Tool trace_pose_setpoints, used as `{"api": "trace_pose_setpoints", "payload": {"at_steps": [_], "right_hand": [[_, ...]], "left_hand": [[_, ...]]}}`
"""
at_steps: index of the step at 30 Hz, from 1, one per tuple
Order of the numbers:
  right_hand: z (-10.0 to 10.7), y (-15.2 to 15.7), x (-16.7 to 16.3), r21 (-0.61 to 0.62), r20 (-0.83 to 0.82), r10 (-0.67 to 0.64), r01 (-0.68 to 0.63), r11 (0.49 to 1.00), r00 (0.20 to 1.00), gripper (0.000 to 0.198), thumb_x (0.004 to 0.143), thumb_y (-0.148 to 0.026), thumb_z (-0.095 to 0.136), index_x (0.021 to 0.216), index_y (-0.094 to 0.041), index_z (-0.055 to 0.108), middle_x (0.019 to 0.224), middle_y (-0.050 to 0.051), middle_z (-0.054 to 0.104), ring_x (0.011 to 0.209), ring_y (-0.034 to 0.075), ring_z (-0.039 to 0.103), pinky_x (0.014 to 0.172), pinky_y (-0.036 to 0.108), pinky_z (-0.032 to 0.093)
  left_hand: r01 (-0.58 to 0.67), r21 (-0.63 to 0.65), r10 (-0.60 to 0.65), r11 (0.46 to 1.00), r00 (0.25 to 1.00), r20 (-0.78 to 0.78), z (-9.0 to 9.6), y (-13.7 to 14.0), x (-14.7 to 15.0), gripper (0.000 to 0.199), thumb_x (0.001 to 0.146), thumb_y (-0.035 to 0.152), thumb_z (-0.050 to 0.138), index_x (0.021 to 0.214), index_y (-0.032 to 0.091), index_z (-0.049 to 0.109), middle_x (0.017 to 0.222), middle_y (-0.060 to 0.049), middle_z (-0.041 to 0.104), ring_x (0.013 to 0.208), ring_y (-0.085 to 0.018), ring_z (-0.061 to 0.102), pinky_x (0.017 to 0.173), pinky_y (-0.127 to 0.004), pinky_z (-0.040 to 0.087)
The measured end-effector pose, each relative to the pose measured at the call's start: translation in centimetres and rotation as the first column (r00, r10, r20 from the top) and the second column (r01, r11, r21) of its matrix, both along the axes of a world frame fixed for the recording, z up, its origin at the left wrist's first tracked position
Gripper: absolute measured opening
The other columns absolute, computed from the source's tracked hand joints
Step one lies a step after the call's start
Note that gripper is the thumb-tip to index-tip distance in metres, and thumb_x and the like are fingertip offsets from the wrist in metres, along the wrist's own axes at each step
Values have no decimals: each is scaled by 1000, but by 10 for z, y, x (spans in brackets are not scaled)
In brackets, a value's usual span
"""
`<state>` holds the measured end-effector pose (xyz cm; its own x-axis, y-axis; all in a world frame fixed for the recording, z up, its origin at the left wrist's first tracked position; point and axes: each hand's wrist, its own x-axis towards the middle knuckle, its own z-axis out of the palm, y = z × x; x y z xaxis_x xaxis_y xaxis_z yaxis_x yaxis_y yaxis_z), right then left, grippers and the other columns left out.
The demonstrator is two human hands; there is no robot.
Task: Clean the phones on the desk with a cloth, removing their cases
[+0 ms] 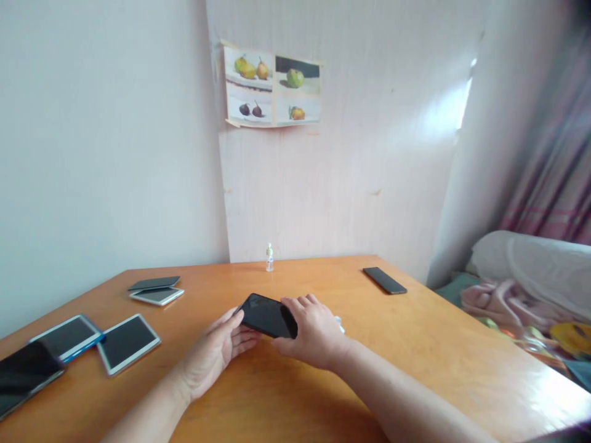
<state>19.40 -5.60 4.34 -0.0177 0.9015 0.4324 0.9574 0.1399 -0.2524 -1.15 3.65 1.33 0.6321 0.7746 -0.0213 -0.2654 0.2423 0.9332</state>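
Note:
A black smartphone (266, 315) is held level above the wooden table, its dark screen facing up. My left hand (220, 344) grips its left end, thumb on the edge and fingers underneath. Around the right end of the phone closes my right hand (314, 329), covering that end. Just behind the right hand, a small pale item (339, 324) is mostly hidden, and I cannot make out its kind.
At the left lie a white-framed tablet (128, 344), a blue-edged tablet (69, 337) and a black tablet (28, 376). Two stacked devices (156, 292) sit farther back. A small spray bottle (269, 259) stands near the wall. Another black phone (384, 280) lies at the right on the table (415, 363).

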Motion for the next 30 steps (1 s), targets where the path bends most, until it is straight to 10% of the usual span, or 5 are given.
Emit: {"api": "trace_pose_setpoints", "payload": {"at_steps": [8, 21, 30], "right_hand": [[22, 5, 81, 9, -186, -347, 354, 935, 919, 71, 72, -60, 64, 131, -23, 52, 115, 9, 66, 109, 29, 56, 87, 38, 43], [-13, -5, 269, -163, -128, -871, 856, 490, 474, 80, 71, -67, 56, 136, -22, 45, 116, 14, 65, 113, 36, 56, 87, 44, 45], [-39, 8, 300, -174, -78, -889, 872, 457, 451, 81, 69, -66, 56, 135, -20, 46, 121, 16, 63, 118, 40, 50, 91, 51, 39]], "left_hand": [[-40, 163, 80, 986, 965, -249, -8, -1, 1, 63, 84, 54, 63, 133, 18, 48, 117, -13, 67, 112, -26, 62, 99, -39, 47], [-27, 370, 207, 929, 866, -456, -7, -4, 12, 61, 73, 64, 64, 115, 20, 64, 99, -9, 71, 100, -27, 65, 87, -35, 52], [-27, 349, 209, 937, 843, -496, -13, 4, 9, 58, 68, 61, 69, 110, 22, 67, 95, -7, 72, 96, -27, 65, 84, -34, 53]]}}
